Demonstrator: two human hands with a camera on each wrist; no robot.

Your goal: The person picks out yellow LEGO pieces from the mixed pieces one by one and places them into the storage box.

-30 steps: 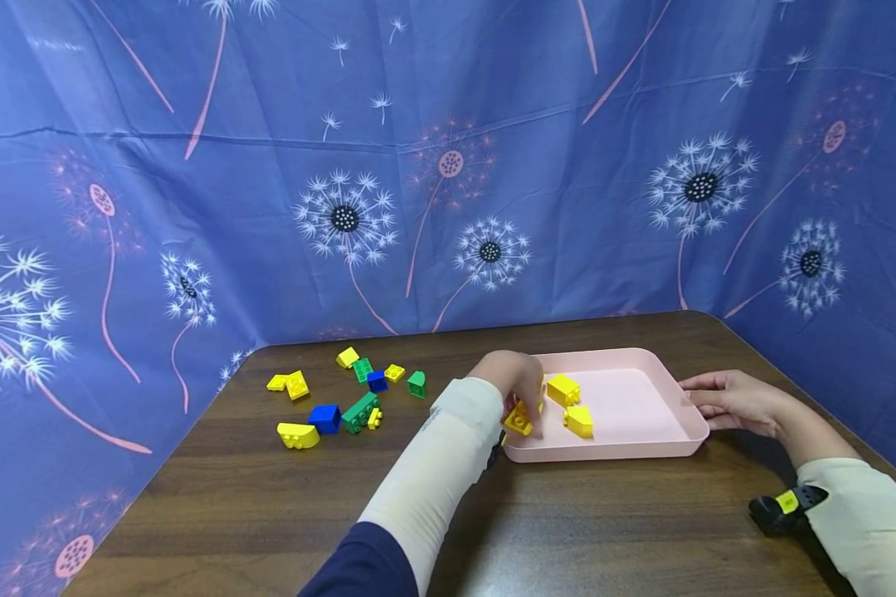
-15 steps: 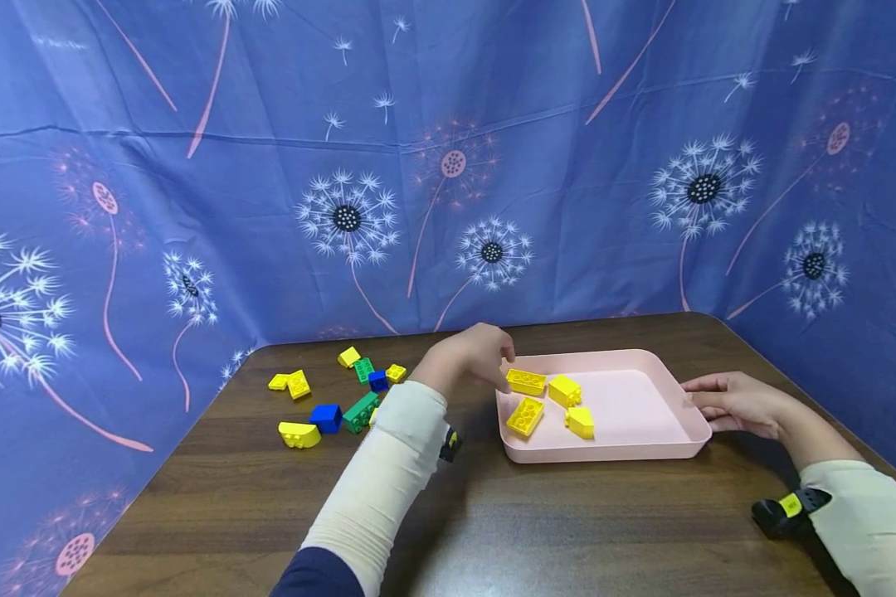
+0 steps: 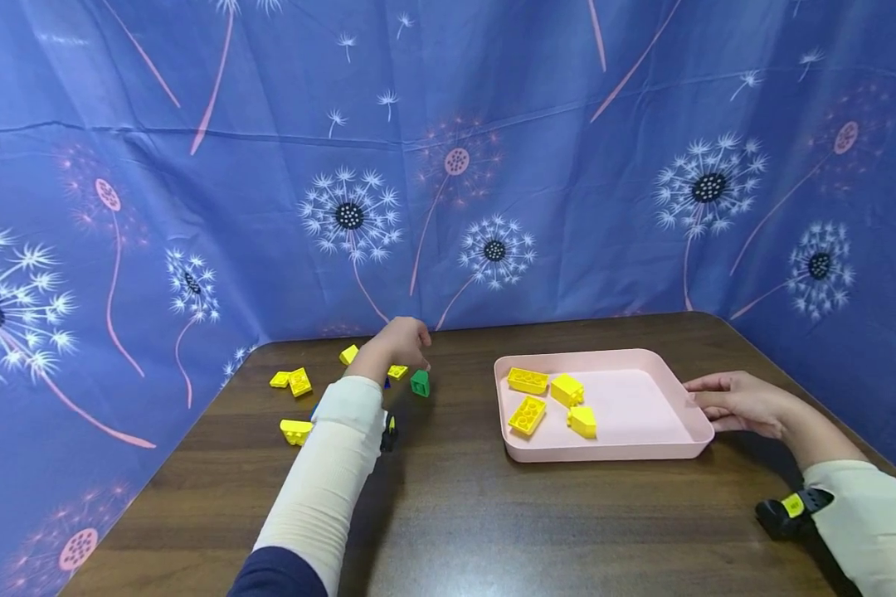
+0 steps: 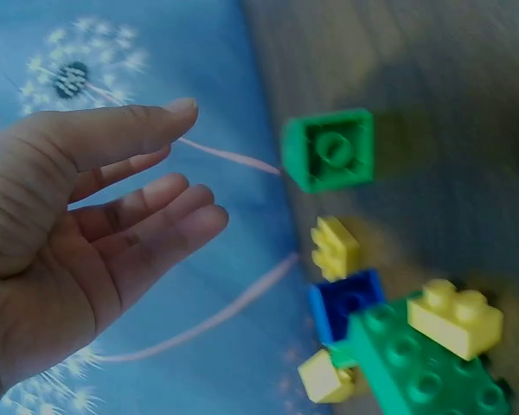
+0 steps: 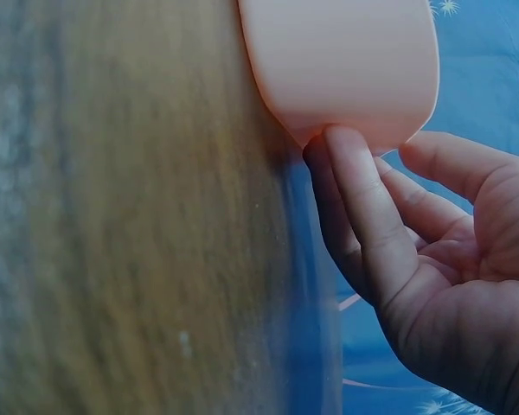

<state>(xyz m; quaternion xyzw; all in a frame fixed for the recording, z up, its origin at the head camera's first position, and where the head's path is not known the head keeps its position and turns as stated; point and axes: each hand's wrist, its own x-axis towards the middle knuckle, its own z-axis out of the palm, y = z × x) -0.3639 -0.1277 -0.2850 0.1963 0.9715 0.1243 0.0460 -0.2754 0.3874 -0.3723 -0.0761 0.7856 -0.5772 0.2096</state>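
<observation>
My left hand (image 3: 401, 342) hovers over the loose toy bricks on the left, fingers apart and holding nothing. In the left wrist view, a green brick (image 4: 337, 149) lies just beyond the fingertips. Near it are a small yellow brick (image 4: 336, 248), a blue brick (image 4: 348, 304), and a long green brick (image 4: 406, 354) with a yellow brick (image 4: 456, 320) by it. The forearm hides part of this group in the head view. My right hand (image 3: 742, 404) grips the right end of the pink tray (image 3: 660, 406), its fingertips against the wall. Several yellow bricks (image 3: 527, 415) lie inside the tray's left part.
At the left, two yellow bricks (image 3: 299, 382) lie together, and a rounded yellow brick (image 3: 294, 432) sits nearer the front. Another yellow brick (image 3: 348, 355) is at the back. Behind the brown table (image 3: 448, 514) hangs a blue dandelion-patterned cloth (image 3: 567, 166).
My left hand let go of a yellow brick in the tray, then moved left, away from it, to above the loose bricks. The right hand and the tray have kept their place.
</observation>
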